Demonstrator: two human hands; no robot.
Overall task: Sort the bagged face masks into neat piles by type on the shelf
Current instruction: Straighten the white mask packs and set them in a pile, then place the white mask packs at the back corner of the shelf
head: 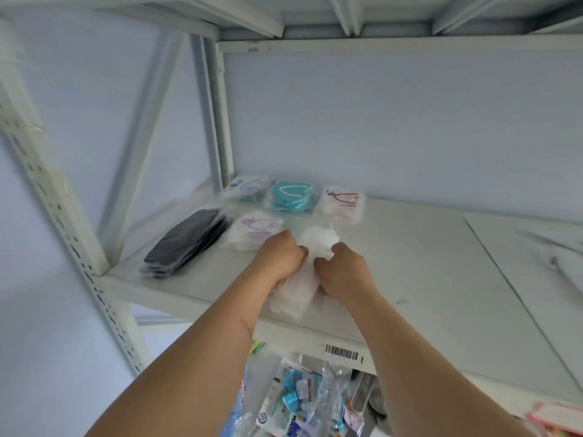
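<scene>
left hand [281, 257], right hand [342, 269], gripping white bagged masks [307, 275]

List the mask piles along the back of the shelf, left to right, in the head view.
Blue masks → teal masks → white masks with red straps. All three lie on the shelf, behind the white masks held by the left hand and right hand.
</scene>
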